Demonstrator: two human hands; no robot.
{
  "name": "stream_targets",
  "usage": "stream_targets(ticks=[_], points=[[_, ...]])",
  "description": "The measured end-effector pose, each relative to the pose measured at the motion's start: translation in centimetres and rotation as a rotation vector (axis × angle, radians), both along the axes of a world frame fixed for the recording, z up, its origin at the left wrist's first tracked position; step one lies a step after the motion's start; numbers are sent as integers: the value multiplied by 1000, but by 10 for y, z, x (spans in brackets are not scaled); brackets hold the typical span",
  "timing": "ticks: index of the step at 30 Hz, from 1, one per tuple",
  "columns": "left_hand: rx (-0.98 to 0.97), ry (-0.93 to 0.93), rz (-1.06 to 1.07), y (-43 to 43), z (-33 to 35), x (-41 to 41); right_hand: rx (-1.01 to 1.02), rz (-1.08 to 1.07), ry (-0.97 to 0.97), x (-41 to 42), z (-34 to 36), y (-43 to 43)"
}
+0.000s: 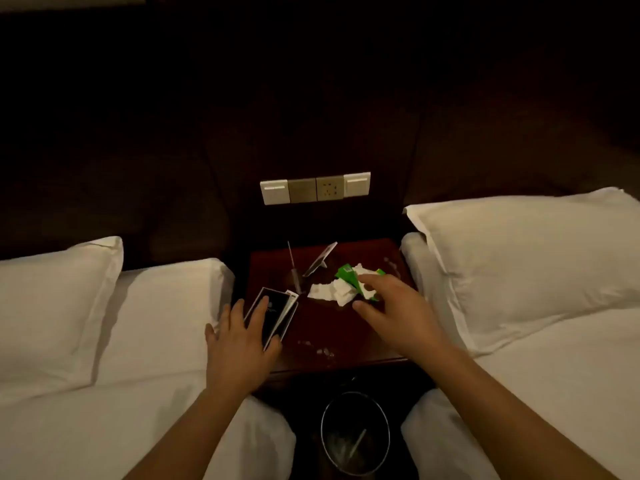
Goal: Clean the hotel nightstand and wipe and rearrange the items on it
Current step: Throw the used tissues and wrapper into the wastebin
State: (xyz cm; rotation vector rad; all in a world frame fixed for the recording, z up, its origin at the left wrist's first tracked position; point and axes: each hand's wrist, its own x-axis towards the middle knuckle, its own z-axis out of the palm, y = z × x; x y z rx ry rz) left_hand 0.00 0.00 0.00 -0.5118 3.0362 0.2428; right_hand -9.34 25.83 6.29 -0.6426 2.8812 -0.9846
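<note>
Resting in the lower middle of the frame, the left hand (242,344) is pressing straight, open fingers on a stack of dark flat cards with white edges (275,311). The cards are lying at the left side of the dark red wooden nightstand (334,327). The right hand (394,306) is reaching over a green paper packet (346,273) and a crumpled white tissue (329,292) near the middle of the frame. Its fingers are touching the packet, but I cannot tell if it is gripping it. Small white crumbs (320,349) are sitting near the front edge. A round dark bin (322,431) is standing at the bottom middle.
</note>
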Motion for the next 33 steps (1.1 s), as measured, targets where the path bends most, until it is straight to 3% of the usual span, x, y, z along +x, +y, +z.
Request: stream_targets(ticks=[12, 19, 26, 29, 33], points=[[-2, -165, 9, -31, -199, -82, 62, -10, -301, -102, -210, -32], [-88, -139, 17, -55, -278, -119, 115, 30, -173, -155, -292, -58], [-163, -55, -15, -55, -291, -118, 441, 123, -136, -193, -331, -94], [-155, -49, -5, -53, -288, -119, 375, 65, -50, -194, -338, -93], [-161, -60, -11, -53, -288, -120, 103, -53, 25, -174, -325, -74]])
